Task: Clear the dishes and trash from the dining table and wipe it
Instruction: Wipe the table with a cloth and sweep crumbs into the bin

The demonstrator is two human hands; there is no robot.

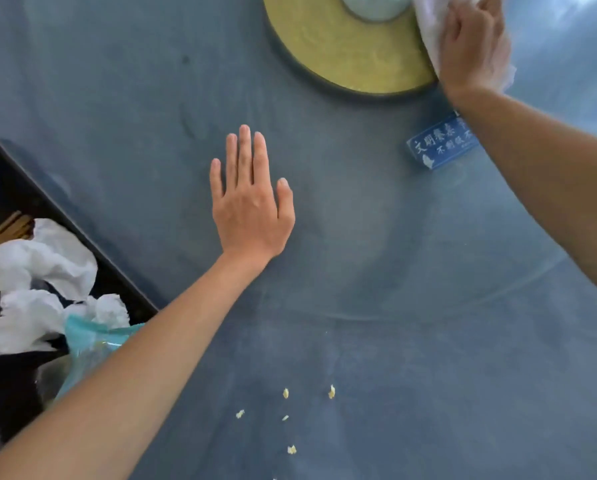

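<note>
It looked like a restaurant or canteen dining room: a large glass-topped desk carried a round yellow turntable base, a blue printed sign with Chinese characters, and a black clearing tray of crumpled napkins.

We see a smooth, glossy grey table, crumpled white paper napkins in a black tray at near left, and a soft white cloth at far right.
</note>
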